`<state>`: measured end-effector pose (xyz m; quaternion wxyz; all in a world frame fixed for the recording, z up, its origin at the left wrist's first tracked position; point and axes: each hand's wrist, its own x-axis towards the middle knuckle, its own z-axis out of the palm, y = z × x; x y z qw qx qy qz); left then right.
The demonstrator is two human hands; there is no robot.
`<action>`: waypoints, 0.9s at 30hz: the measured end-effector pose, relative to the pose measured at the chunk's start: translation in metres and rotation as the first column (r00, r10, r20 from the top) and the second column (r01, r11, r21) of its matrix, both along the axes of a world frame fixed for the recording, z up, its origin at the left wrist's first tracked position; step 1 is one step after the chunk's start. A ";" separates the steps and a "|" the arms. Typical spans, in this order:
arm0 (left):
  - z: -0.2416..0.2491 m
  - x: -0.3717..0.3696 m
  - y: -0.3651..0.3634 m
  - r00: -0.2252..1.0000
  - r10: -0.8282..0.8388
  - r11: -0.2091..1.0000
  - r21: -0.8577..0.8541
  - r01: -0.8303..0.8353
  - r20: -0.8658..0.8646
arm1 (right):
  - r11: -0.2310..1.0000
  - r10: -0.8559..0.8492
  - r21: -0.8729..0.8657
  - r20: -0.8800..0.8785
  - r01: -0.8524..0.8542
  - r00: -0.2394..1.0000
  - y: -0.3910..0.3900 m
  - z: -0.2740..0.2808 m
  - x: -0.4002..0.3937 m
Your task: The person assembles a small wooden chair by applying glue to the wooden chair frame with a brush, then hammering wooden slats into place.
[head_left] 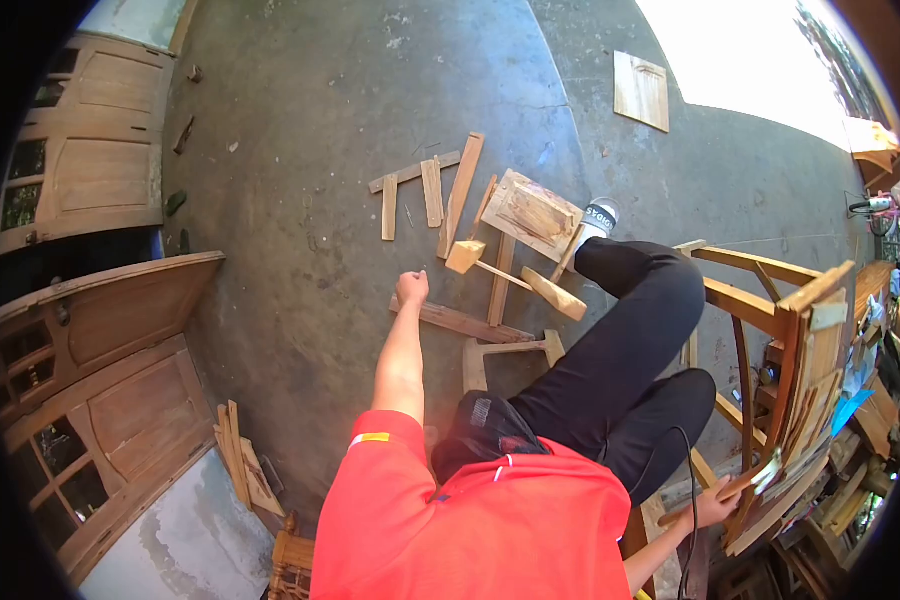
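My left hand [412, 288] is closed in a fist above the concrete floor, with nothing visible in it. Just below and right of it lies a long plank [460, 322]. At the lower right, my right hand [712, 505] is closed round a wooden-handled tool [742, 484] with a pale tip. That tip is beside the slatted panel of a wooden frame [810, 375]. A wooden mallet-like piece [465, 256] and a rounded wooden block [555, 295] are near my leg. My foot is beside a square board [533, 214].
Several short wood strips [432, 193] lie on the floor ahead. Farther off is another square board [640, 91]. Panelled wooden doors [120, 170] stand at the left, and wood pieces [235, 465] lean by the wall. Piled scrap wood [850, 500] fills the far right.
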<state>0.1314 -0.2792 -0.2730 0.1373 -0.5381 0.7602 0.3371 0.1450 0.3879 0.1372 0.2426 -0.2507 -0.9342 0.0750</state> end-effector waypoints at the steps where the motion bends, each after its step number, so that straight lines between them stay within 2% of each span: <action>1: -0.013 -0.007 -0.007 1.000 0.018 1.000 0.004 -0.018 0.018 | 0.996 -0.016 0.093 0.004 0.015 1.000 0.007 -0.012 0.008; 2: -0.025 -0.013 -0.012 1.000 0.021 1.000 0.007 -0.021 0.021 | 0.982 -0.032 0.185 0.007 0.030 0.999 0.012 -0.022 0.017; 5: -0.061 -0.042 -0.031 1.000 0.002 1.000 -0.005 -0.002 0.003 | 0.956 -0.068 0.294 0.151 0.021 0.986 0.014 -0.042 0.043; 8: -0.094 -0.062 -0.039 0.999 -0.041 0.999 -0.004 0.041 0.001 | 0.949 -0.176 0.302 0.282 0.086 0.943 0.000 -0.059 0.057; 10: -0.098 -0.080 -0.046 0.997 -0.066 0.996 0.059 0.064 0.041 | 0.946 -0.172 0.319 0.346 0.057 0.922 0.011 -0.078 0.077; 13: -0.140 -0.094 -0.053 0.999 -0.028 0.999 0.021 0.027 0.029 | 0.937 -0.090 0.343 0.420 -0.066 0.903 0.016 -0.091 0.078; 15: -0.141 -0.109 -0.054 0.997 -0.021 0.999 0.041 0.018 0.075 | 0.937 -0.090 0.334 0.514 -0.102 0.853 0.006 -0.083 0.065; 16: -0.140 -0.116 -0.056 0.995 -0.020 0.999 0.050 0.015 0.099 | 0.936 -0.149 0.344 0.567 -0.069 0.810 -0.003 -0.079 0.059; 19: -0.141 -0.132 -0.057 0.985 -0.038 0.999 -0.003 0.039 0.168 | 0.920 -0.196 0.384 0.621 -0.077 0.759 -0.011 -0.083 0.053; 23: -0.144 -0.141 -0.071 0.968 -0.064 0.998 -0.002 0.067 0.242 | 0.946 -0.121 0.298 0.688 -0.126 0.716 -0.001 -0.085 0.055; 26: -0.154 -0.136 -0.086 0.976 -0.052 0.998 -0.033 0.061 0.212 | 0.939 -0.092 0.300 0.688 -0.166 0.720 0.000 -0.086 0.060; 27: -0.162 -0.135 -0.092 0.978 -0.056 0.997 -0.039 0.065 0.202 | 0.952 -0.118 0.275 0.731 -0.132 0.672 -0.010 -0.085 0.057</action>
